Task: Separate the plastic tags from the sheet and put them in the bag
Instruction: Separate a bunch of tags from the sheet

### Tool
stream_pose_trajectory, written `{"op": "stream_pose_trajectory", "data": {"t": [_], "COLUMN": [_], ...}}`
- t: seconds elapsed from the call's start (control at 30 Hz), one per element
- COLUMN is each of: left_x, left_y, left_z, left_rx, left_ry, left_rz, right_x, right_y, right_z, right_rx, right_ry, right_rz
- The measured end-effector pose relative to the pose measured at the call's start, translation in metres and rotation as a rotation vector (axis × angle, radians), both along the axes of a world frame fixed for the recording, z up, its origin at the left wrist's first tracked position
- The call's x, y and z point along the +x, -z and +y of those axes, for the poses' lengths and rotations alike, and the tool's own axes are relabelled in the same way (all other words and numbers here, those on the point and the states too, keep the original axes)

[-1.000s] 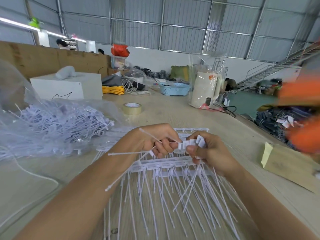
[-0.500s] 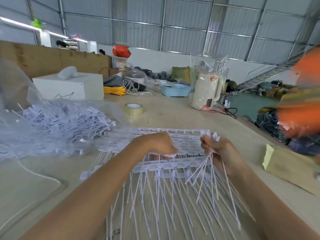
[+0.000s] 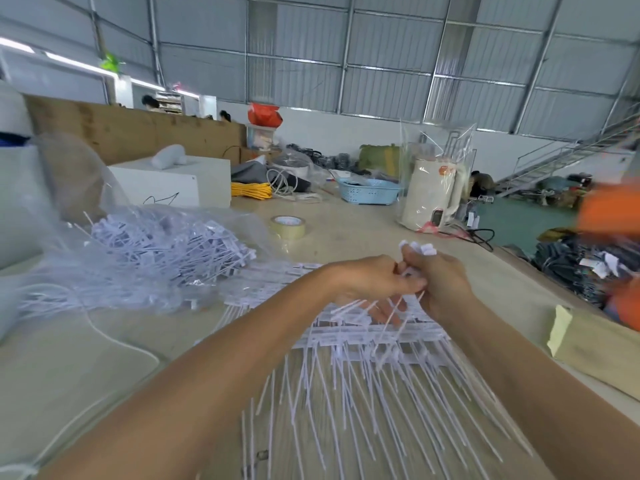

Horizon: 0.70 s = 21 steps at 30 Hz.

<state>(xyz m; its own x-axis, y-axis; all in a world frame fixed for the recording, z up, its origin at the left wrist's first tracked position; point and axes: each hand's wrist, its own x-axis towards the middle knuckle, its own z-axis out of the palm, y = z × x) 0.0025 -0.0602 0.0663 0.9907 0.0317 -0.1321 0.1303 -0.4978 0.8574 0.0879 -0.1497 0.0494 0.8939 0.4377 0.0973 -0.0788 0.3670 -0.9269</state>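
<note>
Head view: both hands meet above the far edge of the tag sheet (image 3: 363, 337), which lies flat on the table (image 3: 346, 233) with its long white tails fanned toward the camera. The right hand (image 3: 440, 282) is clenched around a bundle of separated tags (image 3: 424, 250); their white heads stand out above the fist and their thin tails trail down below it onto the sheet. The left hand (image 3: 374, 282) has its fingers curled and is pressed against the right hand at the bundle; it appears to pinch tag material at the contact point, but the exact grasp is hidden between the two hands. The bag (image 3: 114, 244), clear plastic, lies to the left of the sheet on the table and holds a heap of loose white tags, its mouth facing the sheet. A roll of tape (image 3: 288, 226) sits on the table beyond the hands. A white box (image 3: 180, 185) stands behind the bag. A blue basket (image 3: 369, 191) and a cream kettle (image 3: 433, 195) wrapped in clear film stand farther back on the right.
</note>
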Motion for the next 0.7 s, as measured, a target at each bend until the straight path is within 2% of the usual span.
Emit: {"op": "stream_pose_trajectory", "data": {"t": [0.1,0.17,0.27,0.4,0.5,0.63,0.7], "left_x": [-0.024,-0.042,-0.073,-0.122,-0.162,-0.206,-0.218], "left_y": [-0.004,-0.007,-0.007,0.001,0.001,0.001,0.002], "left_z": [0.005,0.013,0.033,0.074,0.107,0.153,0.173], "left_rx": [-0.232,-0.230,-0.033,0.345,0.478,0.707,0.819], "left_ry": [-0.030,-0.133,-0.317,-0.580,-0.649,-0.680,-0.674], "left_rz": [-0.054,-0.126,-0.210,-0.335,-0.379,-0.216,-0.072], "right_x": [-0.016,-0.034,-0.063,-0.105,-0.130,-0.145,-0.143], "right_y": [-0.009,-0.013,-0.015,-0.019,-0.018,-0.009,-0.005], "right_z": [0.022,0.041,0.076,0.118,0.147,0.176,0.181], "right_rx": [0.013,0.036,-0.015,-0.091,-0.133,-0.289,-0.284], "right_ry": [0.086,0.096,0.104,0.018,-0.091,-0.289,-0.191], "right_rz": [-0.024,-0.053,-0.221,-0.466,-0.567,-0.789,-0.965]}}
